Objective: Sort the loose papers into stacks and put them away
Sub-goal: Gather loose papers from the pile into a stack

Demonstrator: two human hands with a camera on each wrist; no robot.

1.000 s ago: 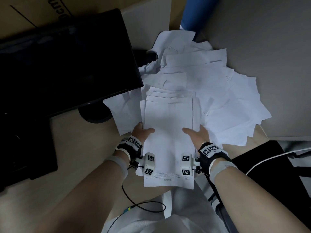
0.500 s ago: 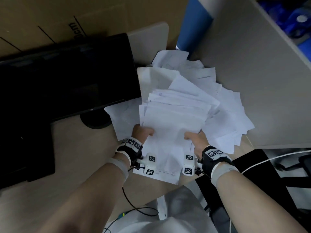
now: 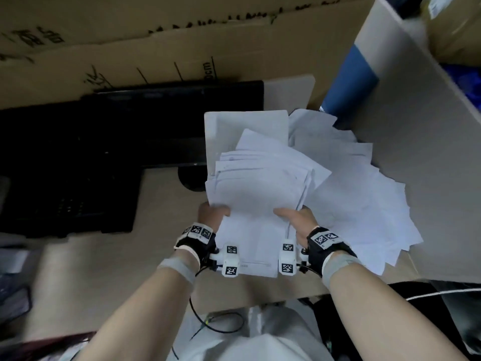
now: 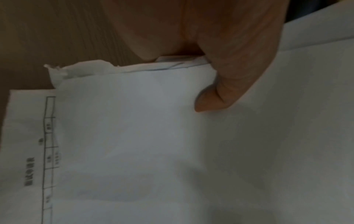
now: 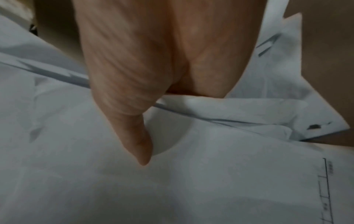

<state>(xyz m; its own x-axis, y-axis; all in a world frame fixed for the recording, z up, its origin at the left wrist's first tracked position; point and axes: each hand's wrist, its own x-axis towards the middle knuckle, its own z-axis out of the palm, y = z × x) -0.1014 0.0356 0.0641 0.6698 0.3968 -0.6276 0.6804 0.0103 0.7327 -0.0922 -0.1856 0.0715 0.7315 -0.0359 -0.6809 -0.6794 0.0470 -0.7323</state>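
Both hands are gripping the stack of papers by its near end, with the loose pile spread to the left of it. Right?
Not quite: the loose pile lies to the right of the stack, as the head view shows. Both hands, left and right, do grip its near end.

Bare desk (image 3: 125, 259) lies open to the left; a monitor (image 3: 135, 131) blocks behind, a partition (image 3: 406, 142) walls the right, loose papers (image 3: 364, 204) between.

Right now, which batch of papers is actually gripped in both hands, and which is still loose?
The fanned stack at centre: the left hand and right hand pinch its near edges. The scattered sheets to its right lie loose on the desk.
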